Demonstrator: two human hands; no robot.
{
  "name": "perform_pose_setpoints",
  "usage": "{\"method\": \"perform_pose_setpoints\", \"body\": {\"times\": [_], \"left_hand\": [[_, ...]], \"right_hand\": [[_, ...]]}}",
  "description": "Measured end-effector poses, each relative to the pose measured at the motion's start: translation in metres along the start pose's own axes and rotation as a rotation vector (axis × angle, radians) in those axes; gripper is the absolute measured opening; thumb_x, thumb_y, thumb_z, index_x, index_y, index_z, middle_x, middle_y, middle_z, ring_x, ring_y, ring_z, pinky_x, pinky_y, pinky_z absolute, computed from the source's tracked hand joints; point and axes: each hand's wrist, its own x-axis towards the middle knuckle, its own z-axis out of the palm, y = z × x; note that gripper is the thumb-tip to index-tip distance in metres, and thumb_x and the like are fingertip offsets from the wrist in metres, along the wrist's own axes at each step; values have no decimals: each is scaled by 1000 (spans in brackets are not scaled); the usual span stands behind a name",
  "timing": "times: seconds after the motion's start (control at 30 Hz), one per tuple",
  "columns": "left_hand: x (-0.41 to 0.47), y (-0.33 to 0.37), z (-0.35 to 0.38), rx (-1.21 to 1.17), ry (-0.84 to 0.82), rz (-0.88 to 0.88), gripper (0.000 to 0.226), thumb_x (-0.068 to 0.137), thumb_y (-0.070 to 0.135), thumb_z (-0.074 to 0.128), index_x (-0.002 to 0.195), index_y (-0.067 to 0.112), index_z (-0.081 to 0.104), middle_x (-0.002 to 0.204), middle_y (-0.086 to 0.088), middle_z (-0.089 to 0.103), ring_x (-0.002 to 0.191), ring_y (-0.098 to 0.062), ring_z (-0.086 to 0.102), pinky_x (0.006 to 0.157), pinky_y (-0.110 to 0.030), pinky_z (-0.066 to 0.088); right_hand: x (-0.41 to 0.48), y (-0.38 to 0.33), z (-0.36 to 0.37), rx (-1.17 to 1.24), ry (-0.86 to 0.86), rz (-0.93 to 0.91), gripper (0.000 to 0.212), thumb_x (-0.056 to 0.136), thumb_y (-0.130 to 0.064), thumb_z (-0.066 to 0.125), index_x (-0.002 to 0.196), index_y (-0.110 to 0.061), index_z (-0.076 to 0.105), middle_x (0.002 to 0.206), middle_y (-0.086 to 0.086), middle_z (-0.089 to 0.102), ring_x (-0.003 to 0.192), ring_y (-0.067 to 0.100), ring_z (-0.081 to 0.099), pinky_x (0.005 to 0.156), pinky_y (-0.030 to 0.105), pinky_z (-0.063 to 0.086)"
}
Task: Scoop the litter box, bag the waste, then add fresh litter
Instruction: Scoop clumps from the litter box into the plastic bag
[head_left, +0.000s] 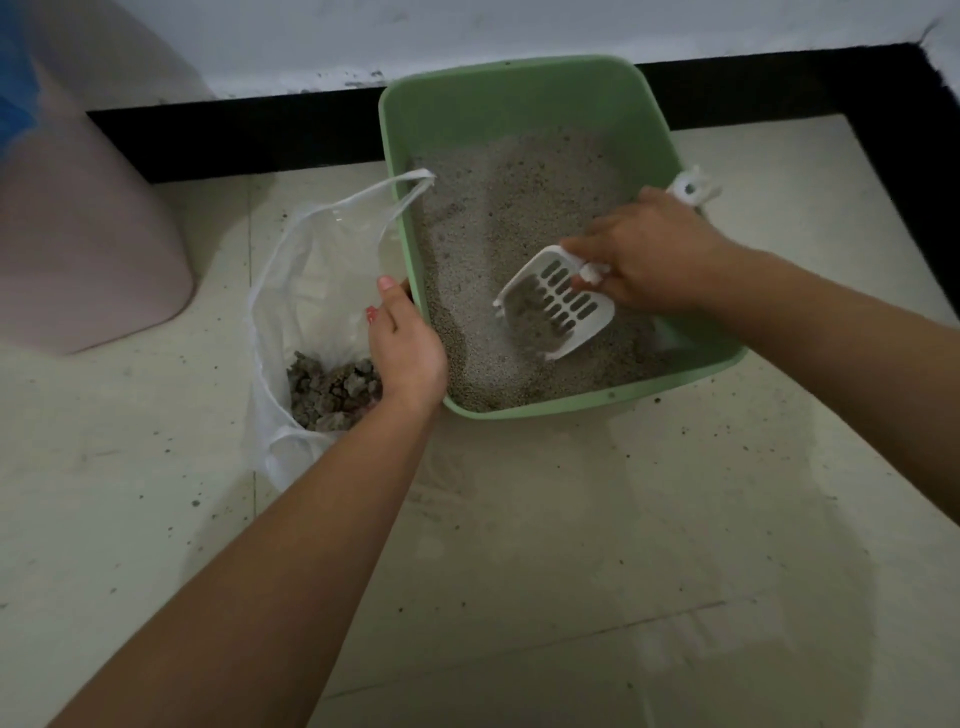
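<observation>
Scoop (587, 325) in right grip (654, 254) holds litter (522, 306) inside green litter box (519, 98).

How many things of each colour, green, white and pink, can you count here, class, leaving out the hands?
Green: 1, the rectangular green plastic litter box
White: 2, the slotted white plastic scoop and the thin white plastic bag
Pink: 1, the rounded pink plastic bin
Total: 4

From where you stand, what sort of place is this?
Most likely a home's floor corner kept for a cat: a green litter box on pale floor tiles by a white wall, the right hand holding a white scoop in it.
</observation>
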Motion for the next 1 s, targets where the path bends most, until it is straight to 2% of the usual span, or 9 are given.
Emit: {"method": "perform_pose_setpoints", "body": {"times": [0.1, 0.3, 0.43, 0.5, 0.63, 0.83, 0.87, 0.93, 1.0], "left_hand": [[2, 0, 0, 5, 4, -7, 108, 66, 88, 14, 137, 17, 55, 147, -11, 48, 140, -25, 39, 117, -46, 30], [4, -5, 1, 13, -7, -8, 108, 67, 88, 14, 138, 17, 54, 147, -11, 48, 140, -25, 39, 117, -46, 30], [6, -6, -1, 2, -8, -5, 106, 68, 89, 15, 136, 19, 56, 147, -11, 49, 140, -25, 40, 116, -47, 31], [6, -8, -1, 6, -11, -5, 104, 69, 89, 15, 134, 20, 58, 146, -10, 50, 139, -25, 40, 116, -48, 31], [4, -4, -1, 7, 0, -14, 103, 69, 89, 14, 131, 22, 60, 145, -9, 51, 139, -25, 41, 115, -48, 32], [2, -4, -3, -23, 7, -13, 95, 71, 88, 16, 122, 27, 67, 138, -6, 58, 137, -25, 44, 114, -48, 34], [3, -4, -4, -27, 6, -14, 93, 71, 89, 16, 120, 29, 68, 137, -6, 59, 136, -25, 45, 114, -48, 34], [4, -5, -5, -17, -8, -5, 86, 71, 92, 16, 114, 39, 68, 133, -5, 62, 134, -24, 47, 113, -47, 35], [3, -6, -6, -17, -11, -4, 80, 69, 94, 16, 107, 46, 67, 131, -4, 64, 133, -24, 49, 112, -47, 36]], "right_hand": [[1, -11, 3, -89, -86, -58, 43, 98, -38, 51, 139, -28, 51, 111, -2, 69, 100, 18, 62, 102, 39, 35], [3, -27, 3, -17, -160, -63, 40, 100, -39, 46, 138, -26, 53, 97, -1, 71, 89, 17, 63, 104, 40, 35], [5, -37, 12, 318, -218, 46, 37, 99, -37, 53, 129, -18, 62, 95, 4, 69, 77, 15, 58, 81, 29, 45], [7, -47, 26, 503, -248, 132, 40, 97, -39, 57, 128, -14, 64, 102, 8, 71, 81, 19, 61, 79, 31, 49], [7, -48, 45, 602, -236, 201, 39, 95, -40, 59, 121, -12, 69, 98, 14, 71, 87, 27, 64, 82, 39, 52], [-13, -42, 51, 917, -257, 255, 31, 94, -38, 63, 113, -15, 73, 83, 6, 70, 63, 1, 57, 62, 19, 44], [-17, -41, 53, 970, -262, 265, 34, 92, -43, 64, 115, -19, 73, 88, 10, 73, 66, 5, 60, 65, 23, 46], [-20, -40, 54, 1061, -271, 281, 48, 83, -60, 63, 118, -27, 71, 98, 15, 74, 83, 20, 68, 80, 42, 54], [-22, -41, 52, 1107, -260, 281, 55, 79, -68, 62, 119, -31, 70, 103, 17, 72, 94, 26, 69, 90, 54, 50]]}}
